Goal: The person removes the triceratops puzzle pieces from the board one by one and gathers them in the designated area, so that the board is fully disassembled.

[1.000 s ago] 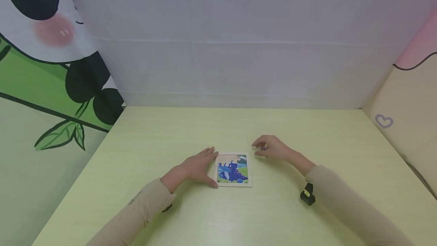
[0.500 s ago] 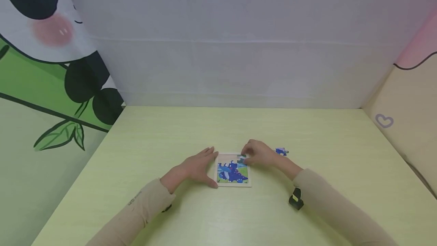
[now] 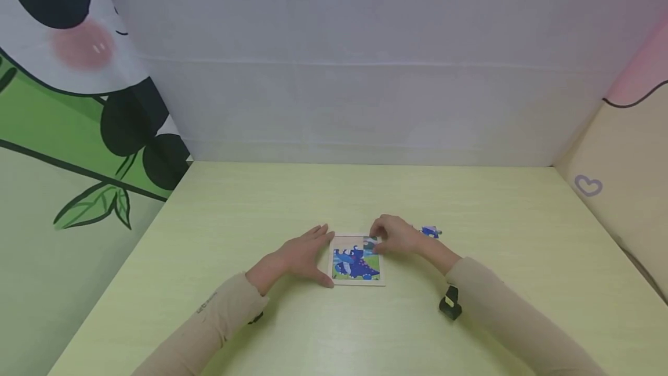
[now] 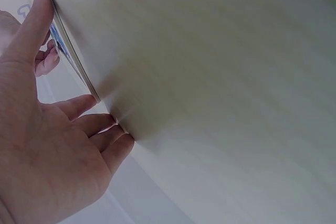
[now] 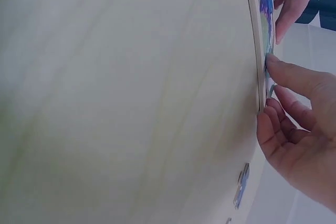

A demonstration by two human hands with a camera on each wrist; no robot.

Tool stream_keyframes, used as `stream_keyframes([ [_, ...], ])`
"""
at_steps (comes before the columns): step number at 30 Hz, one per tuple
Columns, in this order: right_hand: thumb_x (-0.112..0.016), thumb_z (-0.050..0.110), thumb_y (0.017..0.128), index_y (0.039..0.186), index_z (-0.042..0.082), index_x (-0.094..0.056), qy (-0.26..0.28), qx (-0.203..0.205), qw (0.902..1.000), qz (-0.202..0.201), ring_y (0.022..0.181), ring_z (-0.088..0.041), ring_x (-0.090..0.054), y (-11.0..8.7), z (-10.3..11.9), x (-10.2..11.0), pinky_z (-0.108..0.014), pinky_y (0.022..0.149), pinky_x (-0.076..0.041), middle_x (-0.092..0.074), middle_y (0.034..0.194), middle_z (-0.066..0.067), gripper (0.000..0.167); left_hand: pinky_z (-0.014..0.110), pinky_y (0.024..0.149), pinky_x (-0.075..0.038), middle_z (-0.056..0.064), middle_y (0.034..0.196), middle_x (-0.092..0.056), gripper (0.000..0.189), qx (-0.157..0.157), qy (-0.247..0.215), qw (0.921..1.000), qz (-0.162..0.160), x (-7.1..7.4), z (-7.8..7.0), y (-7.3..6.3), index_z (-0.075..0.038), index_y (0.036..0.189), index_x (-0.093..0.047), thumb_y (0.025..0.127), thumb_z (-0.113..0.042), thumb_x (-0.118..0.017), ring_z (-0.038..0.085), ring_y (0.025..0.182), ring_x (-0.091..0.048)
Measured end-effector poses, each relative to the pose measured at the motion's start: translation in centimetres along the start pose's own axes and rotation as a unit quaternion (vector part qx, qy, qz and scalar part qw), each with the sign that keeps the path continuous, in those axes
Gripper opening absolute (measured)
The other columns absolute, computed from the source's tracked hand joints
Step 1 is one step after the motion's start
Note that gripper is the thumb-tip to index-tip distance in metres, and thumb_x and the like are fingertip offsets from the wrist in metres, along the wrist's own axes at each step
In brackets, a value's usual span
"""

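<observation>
A square wooden jigsaw tray (image 3: 357, 284) with a blue dinosaur picture (image 3: 355, 266) lies flat on the table; bare wood shows at its upper left. My left hand (image 3: 300, 254) is spread along the tray's left side, thumb at the near corner and fingertips at the far one. At the upper right corner my right hand (image 3: 399, 235) has thumb and index finger on a dark green-blue puzzle piece (image 3: 369, 242), pinching it. The right wrist view shows the thumb (image 5: 278, 66) over the tray's picture and the other fingers curled at its edge.
A loose blue puzzle piece (image 3: 430, 231) lies right of the tray, with part of another behind the right hand. The pale wooden table (image 3: 292, 190) meets a white cloth wall (image 3: 365, 109) at the back; printed panels flank both sides.
My right hand has moved left from beside the loose pieces to the tray's upper right corner, uncovering a blue piece. Over the last half second it has hardly moved; my left hand stays put.
</observation>
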State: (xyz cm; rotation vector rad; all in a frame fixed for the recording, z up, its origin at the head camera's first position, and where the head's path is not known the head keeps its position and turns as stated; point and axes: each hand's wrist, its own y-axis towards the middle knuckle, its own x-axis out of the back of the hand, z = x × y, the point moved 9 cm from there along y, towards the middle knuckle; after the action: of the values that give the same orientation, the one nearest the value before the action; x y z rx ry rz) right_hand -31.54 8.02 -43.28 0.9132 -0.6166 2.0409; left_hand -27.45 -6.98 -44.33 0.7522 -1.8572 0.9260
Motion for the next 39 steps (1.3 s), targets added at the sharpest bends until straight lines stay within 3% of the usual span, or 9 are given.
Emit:
stream_keyframes([
  [9, -0.074, 0.008, 0.072, 0.102, 0.001, -0.063, 0.014, 0.009, 0.9998, -0.014, 0.084, -0.015, -0.055, -0.3, 0.5, 0.2, -0.028, 0.076, -0.049, -0.062, 0.092, -0.003, 0.032, 0.047, 0.107, -0.024, 0.012, 0.150, -0.016, 0.106, -0.001, -0.002, 1.0000, 0.001, 0.1, 0.0, -0.1, -0.008, 0.143, -0.025, 0.063, -0.058, -0.073, 0.029, 0.138, -0.011],
  [20, -0.070, 0.005, 0.075, 0.100, -0.002, -0.067, -0.011, 0.063, 0.9980, 0.000, 0.083, -0.015, -0.057, -0.5, 1.2, 0.4, -0.026, 0.074, -0.050, -0.063, 0.092, -0.006, 0.026, 0.047, 0.108, -0.023, 0.013, 0.150, -0.016, 0.106, 0.001, -0.002, 1.0000, 0.002, 0.1, -0.1, -0.1, -0.007, 0.143, -0.025, 0.063, -0.056, -0.074, 0.029, 0.138, -0.011],
  [27, -0.070, 0.009, 0.077, 0.102, 0.000, -0.068, -0.052, 0.058, 0.9970, 0.003, 0.082, -0.011, -0.056, -0.4, 1.3, 0.3, -0.023, 0.073, -0.050, -0.063, 0.092, -0.003, 0.026, 0.047, 0.108, -0.022, 0.013, 0.150, -0.016, 0.106, -0.002, -0.004, 1.0000, -0.001, 0.3, -0.3, -0.2, -0.007, 0.143, -0.025, 0.064, -0.056, -0.074, 0.029, 0.138, -0.011],
  [39, -0.070, 0.009, 0.076, 0.103, 0.000, -0.067, -0.049, 0.075, 0.9959, -0.010, 0.083, -0.013, -0.057, -1.0, 1.7, 0.9, -0.024, 0.073, -0.050, -0.063, 0.092, -0.003, 0.029, 0.047, 0.108, -0.021, 0.013, 0.150, -0.016, 0.105, 0.000, -0.004, 1.0000, -0.001, 0.2, -0.1, -0.1, -0.006, 0.143, -0.026, 0.063, -0.055, -0.074, 0.030, 0.138, -0.011],
])
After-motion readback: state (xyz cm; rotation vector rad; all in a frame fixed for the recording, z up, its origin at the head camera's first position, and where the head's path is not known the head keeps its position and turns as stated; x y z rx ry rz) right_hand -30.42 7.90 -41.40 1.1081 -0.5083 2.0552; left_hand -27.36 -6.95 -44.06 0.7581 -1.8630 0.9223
